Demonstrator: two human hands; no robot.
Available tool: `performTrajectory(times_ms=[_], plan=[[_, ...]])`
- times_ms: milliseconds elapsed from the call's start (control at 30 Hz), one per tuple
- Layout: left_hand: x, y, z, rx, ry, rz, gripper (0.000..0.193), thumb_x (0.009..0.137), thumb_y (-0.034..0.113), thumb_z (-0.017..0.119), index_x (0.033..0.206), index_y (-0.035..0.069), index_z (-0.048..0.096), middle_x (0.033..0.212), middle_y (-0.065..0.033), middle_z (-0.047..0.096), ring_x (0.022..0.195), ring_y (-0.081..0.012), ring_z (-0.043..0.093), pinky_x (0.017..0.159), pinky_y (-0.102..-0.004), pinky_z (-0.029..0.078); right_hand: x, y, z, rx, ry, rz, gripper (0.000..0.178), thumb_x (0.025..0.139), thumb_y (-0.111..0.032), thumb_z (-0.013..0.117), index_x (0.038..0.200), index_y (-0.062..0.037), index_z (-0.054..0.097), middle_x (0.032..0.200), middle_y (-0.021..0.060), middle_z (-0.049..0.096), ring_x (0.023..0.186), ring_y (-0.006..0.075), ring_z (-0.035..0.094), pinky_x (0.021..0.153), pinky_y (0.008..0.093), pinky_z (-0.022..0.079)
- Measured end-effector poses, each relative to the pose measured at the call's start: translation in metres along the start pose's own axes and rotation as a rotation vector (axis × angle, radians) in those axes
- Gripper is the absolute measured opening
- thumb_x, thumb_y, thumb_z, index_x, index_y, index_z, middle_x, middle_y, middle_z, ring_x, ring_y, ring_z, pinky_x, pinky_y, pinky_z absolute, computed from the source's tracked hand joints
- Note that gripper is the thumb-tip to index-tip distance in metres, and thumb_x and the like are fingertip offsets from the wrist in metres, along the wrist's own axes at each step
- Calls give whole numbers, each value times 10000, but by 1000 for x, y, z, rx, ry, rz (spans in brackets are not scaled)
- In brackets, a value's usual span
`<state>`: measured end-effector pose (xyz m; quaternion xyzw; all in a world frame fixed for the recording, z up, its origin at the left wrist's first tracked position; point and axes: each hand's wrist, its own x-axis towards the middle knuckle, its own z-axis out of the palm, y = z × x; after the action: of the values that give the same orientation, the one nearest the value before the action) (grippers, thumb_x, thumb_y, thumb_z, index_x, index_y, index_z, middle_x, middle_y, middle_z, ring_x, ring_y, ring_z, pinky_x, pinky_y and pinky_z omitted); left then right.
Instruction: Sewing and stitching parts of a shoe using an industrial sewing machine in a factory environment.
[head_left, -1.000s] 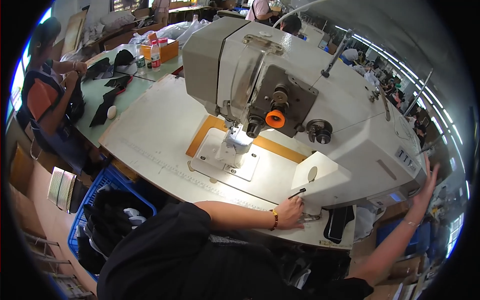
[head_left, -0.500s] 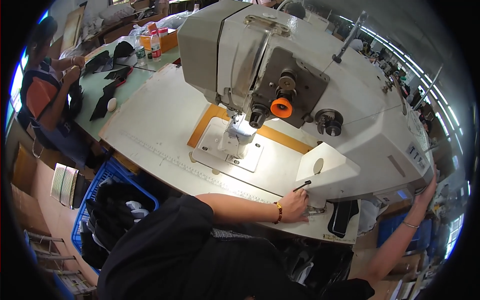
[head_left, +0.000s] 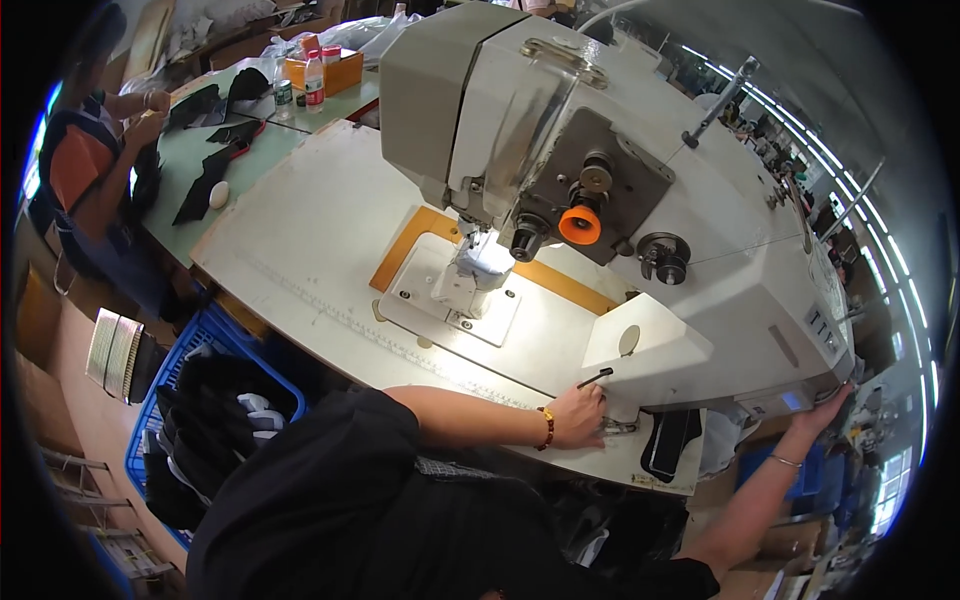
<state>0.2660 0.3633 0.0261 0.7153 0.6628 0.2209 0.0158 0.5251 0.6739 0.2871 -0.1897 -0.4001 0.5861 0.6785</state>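
Observation:
A large white sewing machine (head_left: 730, 300) fills the middle and right of the view, its needle area lit. My left hand (head_left: 577, 415) rests by the bed's near edge with fingers curled in. A slim black rod (head_left: 595, 378) sticks up beside those fingers; I cannot tell whether it is held or fixed to the machine. Close by, a small metal fitting (head_left: 621, 427) sits on the bed, and a black padded fabric piece (head_left: 669, 444) lies to its right. My right hand (head_left: 828, 408) reaches to the machine's lower right end, fingers stretched along it and partly hidden.
A blue basket (head_left: 137, 440) of black and grey pieces stands at the lower left. On a green table (head_left: 185, 222) lie black pieces, a white oval object (head_left: 219, 194) and bottles (head_left: 314, 82). Another person (head_left: 85, 190) handles black material there. Blue bins stand beyond my right arm.
The whole view has shifted slightly. My left hand has drawn a little left, away from the metal fitting. My right hand stays at the machine's right end, now a bit lower.

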Motion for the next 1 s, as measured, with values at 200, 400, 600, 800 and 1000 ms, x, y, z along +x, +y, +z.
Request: performTrajectory(times_ms=[200, 400, 600, 800, 1000], plan=[[-1, 0, 3, -8, 34, -6, 744, 849, 622, 740, 1069, -82, 638, 1053, -202, 610, 1062, -334, 570, 948, -422, 493, 3, 10, 2, -55, -41, -149, 598, 1089, -445, 441, 1494, -11, 506, 1514, 133, 548, 1377, 304, 531, 1166, 452, 401], [0, 0, 4, -16, 22, -19, 728, 857, 614, 736, 1062, -77, 638, 1065, -205, 614, 1077, -334, 575, 963, -421, 491, 7, 5, 4, 2, -94, -94, 566, 1078, -404, 450, 1478, -11, 526, 1503, 144, 559, 1364, 311, 545, 1161, 451, 407], [0, 0, 3, -26, 25, -9, 718, 862, 605, 733, 1059, -79, 645, 1060, -205, 619, 1073, -335, 577, 959, -423, 492, 6, 4, 6, -69, -47, -159, 569, 1068, -407, 473, 1473, -12, 533, 1498, 144, 562, 1355, 311, 551, 1144, 453, 421], [0, 0, 4, -9, 31, -4, 718, 857, 604, 732, 1043, -85, 655, 1029, -201, 624, 1058, -331, 572, 941, -425, 493, 11, 4, 2, -24, -96, -95, 570, 1064, -413, 483, 1463, -12, 547, 1476, 145, 580, 1334, 310, 568, 1129, 441, 435], [0, -1, 5, 20, 47, 32, 653, 888, 604, 691, 974, -43, 729, 1023, -168, 634, 1057, -329, 560, 939, -428, 492, 11, 2, 1, -13, -124, -65, 574, 1063, -420, 487, 1462, -11, 547, 1473, 145, 581, 1336, 308, 568, 1126, 443, 439]])
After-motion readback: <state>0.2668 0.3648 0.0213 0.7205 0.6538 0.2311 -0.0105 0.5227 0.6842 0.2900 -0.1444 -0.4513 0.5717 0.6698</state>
